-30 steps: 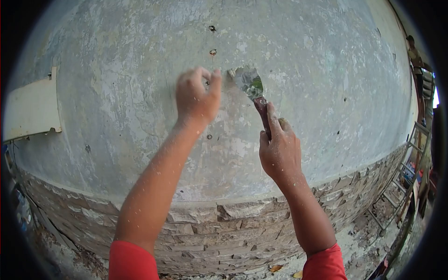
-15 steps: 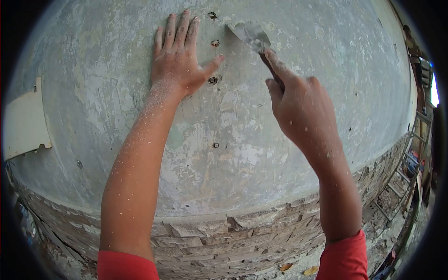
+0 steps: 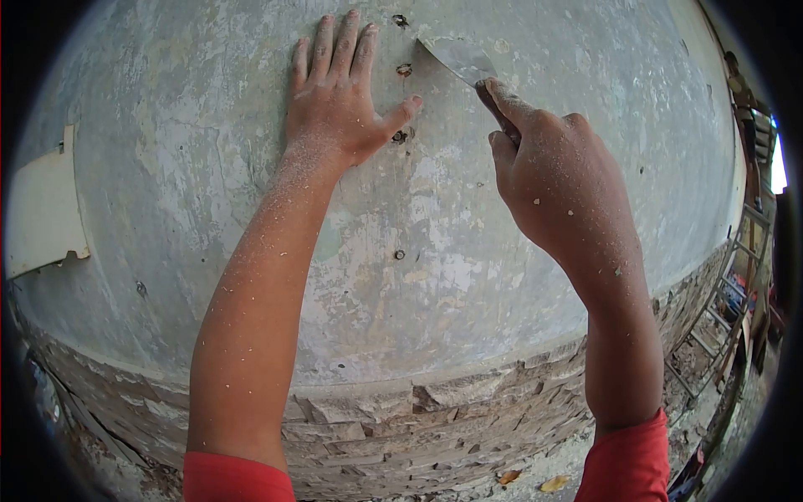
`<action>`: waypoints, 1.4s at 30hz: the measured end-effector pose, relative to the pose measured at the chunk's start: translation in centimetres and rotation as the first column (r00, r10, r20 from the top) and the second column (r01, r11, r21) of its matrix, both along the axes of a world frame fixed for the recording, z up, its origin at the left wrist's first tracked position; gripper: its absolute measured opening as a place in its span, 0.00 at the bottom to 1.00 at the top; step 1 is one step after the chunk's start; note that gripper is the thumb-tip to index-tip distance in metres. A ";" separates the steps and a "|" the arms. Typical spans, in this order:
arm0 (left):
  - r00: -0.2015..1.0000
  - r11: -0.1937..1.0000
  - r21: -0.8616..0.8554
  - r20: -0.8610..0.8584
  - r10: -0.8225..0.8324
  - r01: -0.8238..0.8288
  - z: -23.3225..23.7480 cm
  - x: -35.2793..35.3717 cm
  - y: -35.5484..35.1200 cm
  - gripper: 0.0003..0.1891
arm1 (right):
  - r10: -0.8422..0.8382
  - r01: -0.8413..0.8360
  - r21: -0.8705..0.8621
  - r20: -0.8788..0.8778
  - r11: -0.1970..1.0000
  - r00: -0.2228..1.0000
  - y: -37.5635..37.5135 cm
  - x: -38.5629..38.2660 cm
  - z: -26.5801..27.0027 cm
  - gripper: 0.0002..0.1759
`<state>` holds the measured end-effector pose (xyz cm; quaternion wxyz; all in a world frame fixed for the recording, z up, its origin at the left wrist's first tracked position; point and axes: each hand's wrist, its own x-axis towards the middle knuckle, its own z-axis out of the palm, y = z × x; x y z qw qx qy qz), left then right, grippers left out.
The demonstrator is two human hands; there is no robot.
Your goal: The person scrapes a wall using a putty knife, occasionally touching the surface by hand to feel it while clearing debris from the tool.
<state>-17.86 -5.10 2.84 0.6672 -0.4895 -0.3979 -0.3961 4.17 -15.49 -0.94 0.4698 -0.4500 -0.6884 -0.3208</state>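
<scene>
My left hand lies flat on the patchy grey wall, fingers pointing up and thumb out to the right. Its thumb tip is close to a dark hole in a column of several holes. To the right of that column, my right hand is closed around the handle of a scraper, its index finger stretched along the handle toward the blade. The wide metal blade is tilted up and left against the wall surface. Pale dust and flakes cover both hands and forearms.
Rough stone cladding runs along the bottom of the wall. A pale panel with a broken edge is at the left. On the right leans a metal ladder, with a person farther back. Dry leaves lie on the ground.
Both hands appear slightly farther right in view, as do the wall holes. The scraper blade, blurred before, shows more sharply and has turned a little. My left hand stays flat on the wall.
</scene>
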 end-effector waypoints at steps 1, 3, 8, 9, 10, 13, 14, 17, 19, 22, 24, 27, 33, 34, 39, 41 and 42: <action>1.000 1.000 0.003 -0.001 -0.001 0.001 0.1 0.0 -0.1 0.50 | 0.010 -0.010 0.024 -0.009 1.000 1.000 0.5 -0.1 0.4 0.22; 1.000 1.000 -0.019 0.002 0.013 -0.013 0.0 0.1 -0.2 0.50 | 0.018 -0.018 0.033 -0.025 0.999 1.000 0.8 -0.1 0.7 0.22; 1.000 1.000 -0.010 -0.012 0.006 -0.006 -0.2 -0.4 0.1 0.51 | -0.055 0.054 -0.057 -0.016 0.997 0.998 0.3 -0.5 -0.8 0.23; 1.000 1.000 -0.005 -0.014 0.004 -0.004 -0.1 -0.1 -0.1 0.51 | -0.055 0.054 -0.053 -0.018 0.997 0.998 0.6 -0.5 -0.3 0.23; 1.000 1.000 -0.003 -0.019 0.004 -0.004 0.1 0.1 -0.2 0.51 | -0.024 0.025 0.013 -0.015 1.000 1.000 1.2 -0.3 0.7 0.23; 0.994 0.992 -0.092 0.072 0.087 -0.080 -0.1 0.4 -0.5 0.51 | 0.003 -0.002 0.044 -0.017 0.999 1.000 1.3 0.0 0.2 0.23; 0.998 0.995 -0.092 0.053 0.044 -0.039 -0.1 0.3 -0.6 0.51 | 0.000 0.000 0.022 -0.020 1.000 1.000 1.0 0.0 -0.4 0.23; 0.998 0.994 -0.107 0.050 0.027 -0.022 -0.3 0.3 -0.8 0.52 | -0.036 0.032 -0.150 -0.022 0.988 0.999 -0.1 0.4 -3.2 0.23; 0.996 0.992 -0.114 0.071 0.059 -0.050 0.0 0.6 -0.9 0.52 | -0.026 0.021 -0.139 -0.038 0.990 0.999 0.5 0.3 -1.6 0.24; 0.997 0.992 -0.116 0.062 0.048 -0.041 -0.2 0.5 -0.8 0.52 | -0.024 0.023 0.083 0.010 0.996 1.000 1.7 0.1 0.4 0.26; 0.999 0.994 -0.106 0.041 0.020 -0.016 -0.2 0.3 -0.8 0.52 | -0.033 0.032 0.024 0.018 0.999 0.999 1.0 0.4 -0.5 0.25; 0.999 0.995 -0.103 0.029 0.020 -0.017 -0.4 0.2 -0.8 0.52 | -0.012 0.014 -0.104 0.022 0.995 1.000 0.8 1.0 -2.1 0.23; 0.998 0.990 -0.135 0.033 0.057 -0.052 -0.6 0.4 -1.2 0.50 | -0.005 0.001 0.035 0.111 0.999 0.994 1.3 2.1 2.1 0.24; 0.998 0.988 -0.143 0.027 0.059 -0.055 -0.8 0.4 -1.5 0.50 | 0.018 -0.016 -0.043 0.059 0.999 0.998 1.4 2.8 0.1 0.24; 0.985 0.978 -0.168 0.101 0.141 -0.123 -2.1 1.5 -1.5 0.50 | -0.016 -0.001 -0.311 -0.053 0.950 0.998 1.7 10.3 -6.2 0.27; 0.988 0.981 -0.174 0.113 0.109 -0.088 -2.2 3.9 -0.6 0.50 | -0.023 -0.010 -0.333 -0.096 0.943 0.995 3.1 12.7 -5.5 0.28; 0.989 0.980 -0.190 0.124 0.085 -0.060 -2.1 5.4 -0.1 0.50 | 0.001 -0.038 -0.243 -0.154 0.969 0.988 4.3 13.2 -3.7 0.28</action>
